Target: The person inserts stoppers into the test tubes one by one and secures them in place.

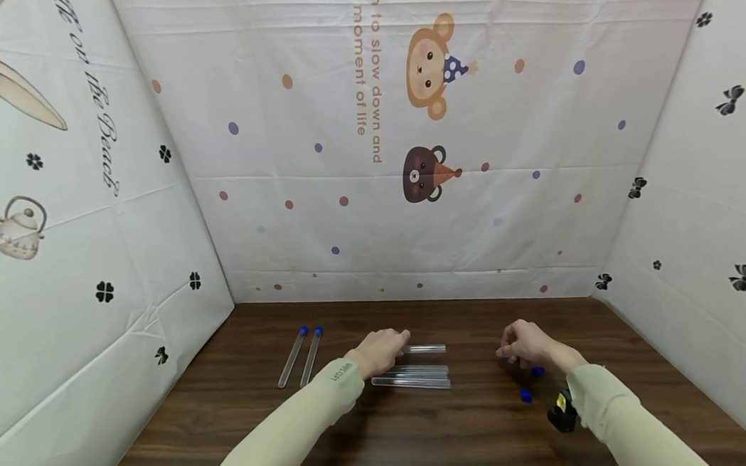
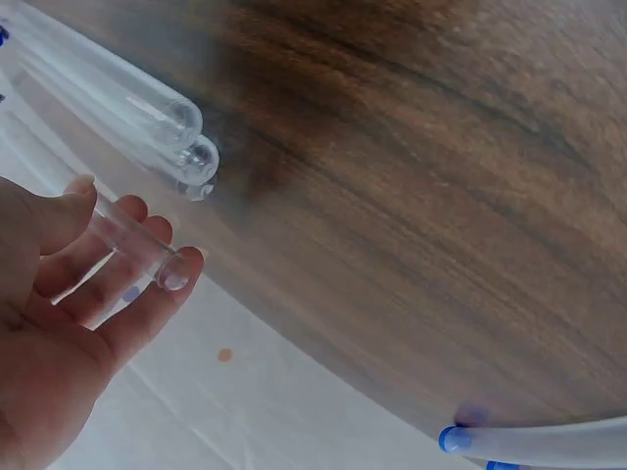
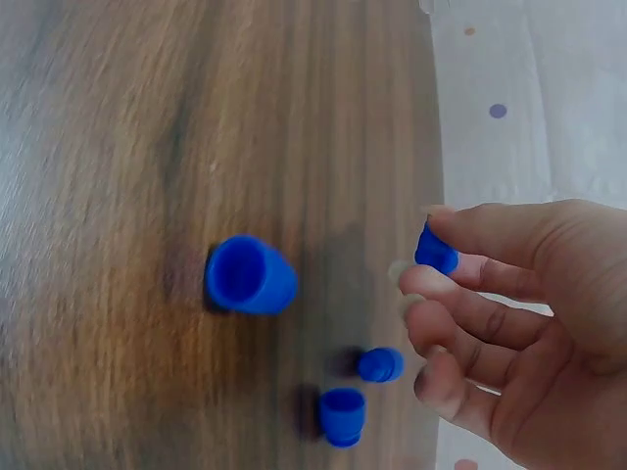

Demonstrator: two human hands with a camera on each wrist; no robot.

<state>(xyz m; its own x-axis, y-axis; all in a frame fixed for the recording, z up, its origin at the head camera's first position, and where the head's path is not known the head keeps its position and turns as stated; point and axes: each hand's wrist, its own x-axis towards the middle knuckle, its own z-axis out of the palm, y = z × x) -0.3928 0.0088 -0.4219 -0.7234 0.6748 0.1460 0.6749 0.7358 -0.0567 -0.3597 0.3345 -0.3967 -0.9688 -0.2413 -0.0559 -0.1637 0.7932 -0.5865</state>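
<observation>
My left hand holds a clear test tube between thumb and fingers, its rounded end lying across the fingertips in the left wrist view. Several more clear test tubes lie side by side on the table, just nearer than that hand. Over to the right, my right hand pinches a small blue cap between thumb and fingers. Below it on the table lie a large-looking blue cap with its hollow end showing, a second blue cap and a third blue cap.
Two test tubes with blue caps lie at the left of the brown wooden table. A black device with a yellow mark is at the right wrist. White printed sheets enclose the table at the back and both sides.
</observation>
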